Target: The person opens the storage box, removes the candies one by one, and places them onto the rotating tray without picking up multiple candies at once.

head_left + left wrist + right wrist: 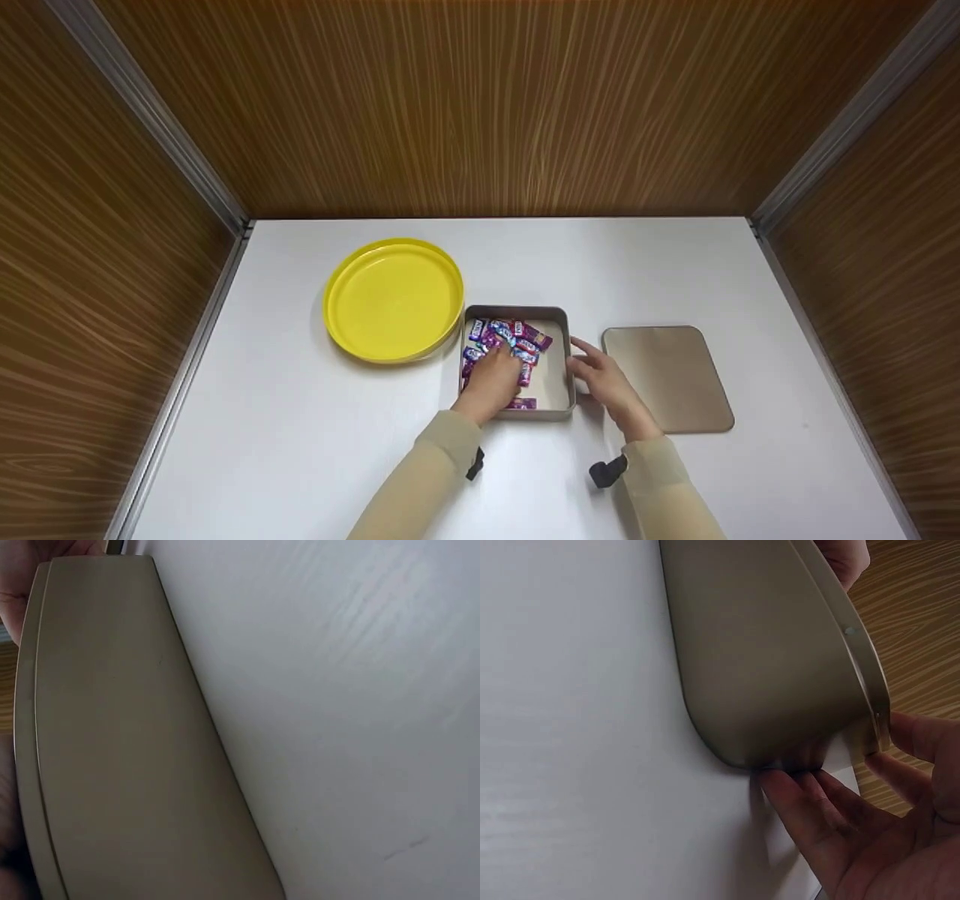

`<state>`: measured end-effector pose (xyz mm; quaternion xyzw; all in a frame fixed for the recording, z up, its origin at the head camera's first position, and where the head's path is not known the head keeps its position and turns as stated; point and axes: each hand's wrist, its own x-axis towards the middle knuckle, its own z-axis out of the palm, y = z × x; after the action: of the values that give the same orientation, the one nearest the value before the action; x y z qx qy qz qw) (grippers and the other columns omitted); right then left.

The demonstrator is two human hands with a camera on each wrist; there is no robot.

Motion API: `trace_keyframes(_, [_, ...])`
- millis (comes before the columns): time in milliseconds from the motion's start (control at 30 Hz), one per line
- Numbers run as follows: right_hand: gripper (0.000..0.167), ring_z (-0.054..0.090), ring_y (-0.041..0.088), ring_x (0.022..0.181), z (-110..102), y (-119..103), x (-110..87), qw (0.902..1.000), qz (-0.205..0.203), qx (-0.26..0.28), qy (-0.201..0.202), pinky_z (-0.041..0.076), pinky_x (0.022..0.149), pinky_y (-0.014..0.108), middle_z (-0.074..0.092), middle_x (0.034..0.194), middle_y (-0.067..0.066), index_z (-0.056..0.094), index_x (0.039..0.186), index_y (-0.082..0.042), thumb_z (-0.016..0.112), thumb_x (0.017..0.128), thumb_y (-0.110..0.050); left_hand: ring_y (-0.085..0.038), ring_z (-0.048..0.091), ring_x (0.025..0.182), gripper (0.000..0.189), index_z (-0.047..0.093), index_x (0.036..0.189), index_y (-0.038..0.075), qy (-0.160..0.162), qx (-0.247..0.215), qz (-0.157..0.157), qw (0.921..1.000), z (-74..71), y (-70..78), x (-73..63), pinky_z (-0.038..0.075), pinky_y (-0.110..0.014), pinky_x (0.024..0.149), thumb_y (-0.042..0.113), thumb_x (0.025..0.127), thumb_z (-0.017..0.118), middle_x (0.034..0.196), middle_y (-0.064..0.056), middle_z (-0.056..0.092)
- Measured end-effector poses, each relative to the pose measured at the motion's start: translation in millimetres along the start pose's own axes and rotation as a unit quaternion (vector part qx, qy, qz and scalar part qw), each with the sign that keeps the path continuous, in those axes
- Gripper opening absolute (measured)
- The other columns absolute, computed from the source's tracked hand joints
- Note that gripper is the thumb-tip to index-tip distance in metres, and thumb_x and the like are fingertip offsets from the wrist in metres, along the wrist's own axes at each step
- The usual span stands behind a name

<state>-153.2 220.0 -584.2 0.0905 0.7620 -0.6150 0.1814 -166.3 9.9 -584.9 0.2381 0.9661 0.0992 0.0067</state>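
The person wears long, loose sleeves in pale beige, the left sleeve [405, 487] and right sleeve [667, 491] matching in plain cloth. Each finishes near the wrist in a cuff, set off as a band. A small matte-black wrist device shows beside each cuff: the left one [475, 463] partly hidden, the right one [607, 472] chunkier, with a rounded end.

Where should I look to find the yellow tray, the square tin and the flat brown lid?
Yellow tray [396, 301]: head view, bare middle of its floor.
Square tin [556, 375]: head view, bare right part of its floor.
Flat brown lid [670, 379]: head view, middle of its upper face.
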Motion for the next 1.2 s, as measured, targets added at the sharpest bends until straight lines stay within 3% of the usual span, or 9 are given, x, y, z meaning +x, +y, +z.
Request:
trace_keyframes(133, [0.055,0.046,0.044,0.129,1,0,0.7,1.0,-0.001,-0.001,0.0,0.044,0.095,0.059,0.049,0.139,0.025,0.034,0.153,-0.012,0.052,0.102,-0.017,-0.029,0.063,0.091,0.016,0.071,0.085,0.004,-0.001,-0.029,-0.004,0.9996,-0.3,-1.8,-1.3,0.055,-0.042,0.08,0.015,0.077,0.079,0.105,-0.017,0.063])
trace_keyframes(333, [0.056,0.046,0.044,0.129,-1,-3,-1.6,0.9999,-0.001,0.01,-0.007,0.045,0.095,0.058,0.048,0.139,0.027,0.033,0.153,-0.011,0.053,0.101,-0.018,-0.029,0.064,0.089,0.021,0.07,0.091,0.003,0.007,-0.068,-0.023,0.9974,-5.1,-3.1,-2.5,0.057,-0.041,0.077,0.019,0.081,0.078,0.111,-0.018,0.061])
trace_keyframes(533, [0.056,0.047,0.043,0.127,-3,1,0.7,0.9997,-0.001,0.023,-0.004,0.047,0.093,0.057,0.049,0.139,0.027,0.034,0.153,-0.011,0.055,0.101,-0.018,-0.025,0.066,0.076,0.016,0.071,0.088,0.007,0.039,-0.049,-0.026,0.9977,-8.9,-6.4,-4.1,0.056,-0.039,0.066,0.019,0.082,0.077,0.109,-0.014,0.065])
trace_keyframes(767, [0.056,0.048,0.043,0.127,-2,3,0.4,0.9997,-0.003,0.023,0.003,0.047,0.094,0.057,0.05,0.138,0.026,0.035,0.153,-0.011,0.055,0.101,-0.018,-0.024,0.066,0.08,0.015,0.072,0.095,0.006,0.083,-0.051,-0.023,0.995,-13.5,-11.5,-8.7,0.056,-0.038,0.07,0.015,0.084,0.072,0.097,-0.008,0.067])
trace_keyframes(967, [0.056,0.047,0.044,0.128,-1,1,-0.2,1.0,-0.003,0.007,0.004,0.046,0.094,0.058,0.049,0.138,0.027,0.034,0.153,-0.011,0.054,0.101,-0.019,-0.024,0.066,0.082,0.017,0.073,0.098,0.007,0.135,-0.117,-0.044,0.9828,-27.1,-18.1,-14.1,0.056,-0.038,0.07,0.012,0.082,0.072,0.092,-0.007,0.067])
trace_keyframes(1200, [0.057,0.045,0.047,0.128,0,0,-3.1,1.0,-0.005,0.008,0.003,0.047,0.092,0.059,0.046,0.14,0.03,0.031,0.154,-0.008,0.053,0.102,-0.02,-0.026,0.067,0.085,0.02,0.073,0.1,0.003,0.188,-0.197,-0.077,0.9592,-46.0,-28.6,-20.4,0.057,-0.036,0.076,0.006,0.08,0.075,0.095,-0.01,0.068])
